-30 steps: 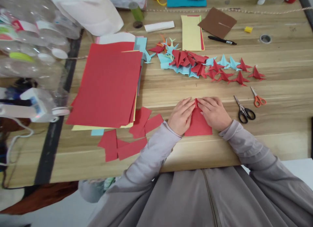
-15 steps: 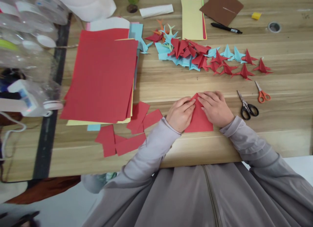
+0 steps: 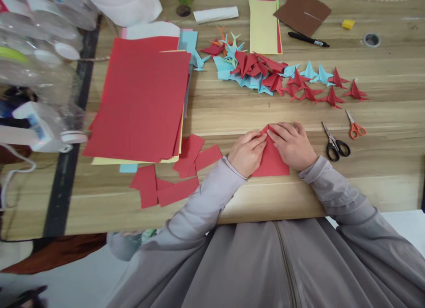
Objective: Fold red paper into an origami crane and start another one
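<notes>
A red sheet of paper (image 3: 272, 162) lies on the wooden table, its top corners folded inward to a point. My left hand (image 3: 247, 153) presses on its left edge, fingers together near the peak. My right hand (image 3: 292, 146) rests on its right side, fingertips close to the same peak and pressed together. The two hands almost meet at the tip. Both cover parts of the folded edges. Red paper pieces (image 3: 177, 190) lie left of my left hand.
A stack of red sheets (image 3: 142, 100) covers the left. Behind my hands are folded red cranes (image 3: 332, 97) and blue cranes (image 3: 308, 71). Black scissors (image 3: 337, 147) and orange scissors (image 3: 357, 129) lie right. Farther back are a pen (image 3: 308, 39) and a tape roll (image 3: 371, 40).
The view has shifted slightly. Both hands stay on the red paper near its peak, with hardly any movement of the fingers.
</notes>
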Demonstrator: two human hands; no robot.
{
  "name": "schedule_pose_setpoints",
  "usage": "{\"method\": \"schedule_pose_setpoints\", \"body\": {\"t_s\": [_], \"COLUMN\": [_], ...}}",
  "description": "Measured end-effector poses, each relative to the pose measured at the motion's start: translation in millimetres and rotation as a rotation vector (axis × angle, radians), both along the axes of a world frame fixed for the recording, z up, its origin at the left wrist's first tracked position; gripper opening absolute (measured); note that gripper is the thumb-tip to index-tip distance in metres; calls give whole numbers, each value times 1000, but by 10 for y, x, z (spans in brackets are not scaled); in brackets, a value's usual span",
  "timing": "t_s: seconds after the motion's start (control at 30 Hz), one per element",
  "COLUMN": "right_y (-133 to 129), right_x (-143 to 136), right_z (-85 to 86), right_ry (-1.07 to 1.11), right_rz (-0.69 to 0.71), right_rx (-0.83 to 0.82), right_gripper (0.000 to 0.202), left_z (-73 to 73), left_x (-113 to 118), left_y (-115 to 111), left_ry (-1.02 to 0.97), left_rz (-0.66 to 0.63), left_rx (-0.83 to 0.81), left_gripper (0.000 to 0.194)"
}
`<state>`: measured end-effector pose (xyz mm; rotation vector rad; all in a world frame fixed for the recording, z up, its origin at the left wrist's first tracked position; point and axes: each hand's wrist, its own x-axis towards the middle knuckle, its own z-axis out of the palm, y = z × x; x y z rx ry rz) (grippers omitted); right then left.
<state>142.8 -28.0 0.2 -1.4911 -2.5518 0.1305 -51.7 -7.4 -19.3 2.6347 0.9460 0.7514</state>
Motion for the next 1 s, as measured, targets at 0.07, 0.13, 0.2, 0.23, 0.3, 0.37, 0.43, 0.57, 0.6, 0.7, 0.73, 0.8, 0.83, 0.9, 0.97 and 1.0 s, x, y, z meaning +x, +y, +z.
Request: {"method": "schedule_pose_setpoints", "body": {"t_s": [0.07,0.13,0.2,0.23,0.3,0.37,0.43,0.57,0.6,0.7,0.73,0.8,0.83,0.9,0.97,1.0], "right_y": [-2,2,14,22,40,54,60,56,55,54,55,55,54,53,50,49], "right_x": [-9,-15,-13,-10,0,10,14,10,8,6,6,5,4,3,2,0], "right_z": [11,19,20,17,6,-6,-15,-20,-21,-26,-27,-31,-32,-33,-32,-31], "right_ry": [-2,-5,-2,3,16,22,20,28,33,47,51,57,57,54,50,49], "right_rz": [-11,-20,-33,-44,-68,-85,-85,-88,-88,-86,-84,-84,-84,-84,-81,-81], "right_rx": [1,1,1,2,4,11,13,14,15,16,14,9,8,13,20,21], "right_gripper": [42,42,43,44,45,46,46,46,45,45,45,46,46,46,45,44], "left_z": [0,-3,-7,-9,-9,-2,9,26,26,15,10,-2,-6,-13,-18,-19], "left_x": [1,1,0,0,2,8,21,64,76,106,113,118,117,111,104,101], "left_y": [-1,-1,1,2,5,12,25,74,89,131,142,155,158,158,153,151], "left_ry": [-2,-3,-6,-9,-18,-23,-19,-15,-11,19,33,55,63,72,70,67], "left_rz": [-2,1,6,6,6,12,29,79,93,120,121,115,112,110,111,110], "left_rx": [-12,-27,-16,-7,-7,-30,-53,-58,-57,-69,-79,-100,-105,-102,-90,-86], "left_gripper": [32,32,31,31,31,32,33,33,34,35,35,34,33,33,33,34]}}
